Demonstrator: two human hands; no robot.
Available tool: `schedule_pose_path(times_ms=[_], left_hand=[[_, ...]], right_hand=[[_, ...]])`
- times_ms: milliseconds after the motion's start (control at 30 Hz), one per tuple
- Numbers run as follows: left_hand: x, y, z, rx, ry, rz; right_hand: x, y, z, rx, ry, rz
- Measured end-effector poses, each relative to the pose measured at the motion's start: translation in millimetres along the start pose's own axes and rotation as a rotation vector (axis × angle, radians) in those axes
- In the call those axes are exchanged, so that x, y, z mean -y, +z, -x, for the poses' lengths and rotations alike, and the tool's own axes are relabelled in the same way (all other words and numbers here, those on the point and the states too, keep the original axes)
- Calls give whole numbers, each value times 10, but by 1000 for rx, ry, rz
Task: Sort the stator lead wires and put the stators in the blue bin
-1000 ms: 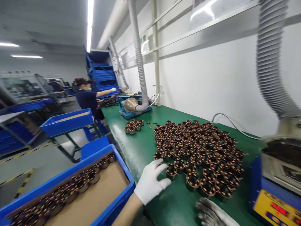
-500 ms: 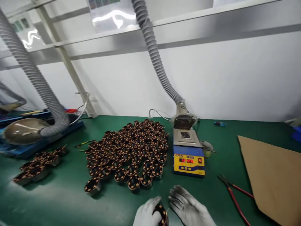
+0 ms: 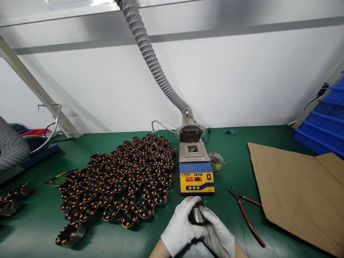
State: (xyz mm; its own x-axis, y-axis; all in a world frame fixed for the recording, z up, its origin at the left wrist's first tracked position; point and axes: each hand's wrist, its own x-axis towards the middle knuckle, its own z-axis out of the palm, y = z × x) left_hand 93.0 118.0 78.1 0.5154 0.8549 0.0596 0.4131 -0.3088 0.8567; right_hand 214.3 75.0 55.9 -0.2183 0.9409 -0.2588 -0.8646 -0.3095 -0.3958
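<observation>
Both my gloved hands meet near the table's front edge around one stator [image 3: 197,214], a small metal ring wound with copper coils. My left hand [image 3: 180,225] wraps it from the left with fingers curled over its top. Closing on it from the right is my right hand [image 3: 219,233]. Just beyond them stands a blue and yellow solder pot [image 3: 196,168] with a lit red readout. To its left, several more stators [image 3: 123,175] sit packed together on the green table [image 3: 40,222].
A grey ribbed extraction hose [image 3: 150,57] drops to a fan hood behind the solder pot. Red-handled pliers [image 3: 245,213] lie to the right, beside brown cardboard sheets [image 3: 295,193]. Blue bins [image 3: 325,125] are stacked at the far right. One stator [image 3: 70,233] lies apart at front left.
My view has swung from the aisle and blue trays round to the solder pot. My left hand picked one stator from the pile's edge and brought it forward; both hands now hold it.
</observation>
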Motion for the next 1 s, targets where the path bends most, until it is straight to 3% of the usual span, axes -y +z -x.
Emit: schedule_pose_path(times_ms=[167, 400, 500, 633, 767, 1000], left_hand=[[-23, -107, 5, -57, -35, 279], [12, -200, -3, -273, -243, 533], [43, -260, -18, -365, -262, 481], [88, -322, -57, -395, -323, 310], [262, -362, -130, -501, -306, 178], [413, -441, -158, -588, -283, 218]], right_hand=[[-55, 15, -25, 71, 2, -74], [-68, 35, 38, 116, 138, 8], [-42, 58, 51, 96, 179, -48], [-13, 50, 23, 84, 237, -162], [-1, -1, 5, 103, 278, -188], [16, 8, 9, 115, 301, -216]])
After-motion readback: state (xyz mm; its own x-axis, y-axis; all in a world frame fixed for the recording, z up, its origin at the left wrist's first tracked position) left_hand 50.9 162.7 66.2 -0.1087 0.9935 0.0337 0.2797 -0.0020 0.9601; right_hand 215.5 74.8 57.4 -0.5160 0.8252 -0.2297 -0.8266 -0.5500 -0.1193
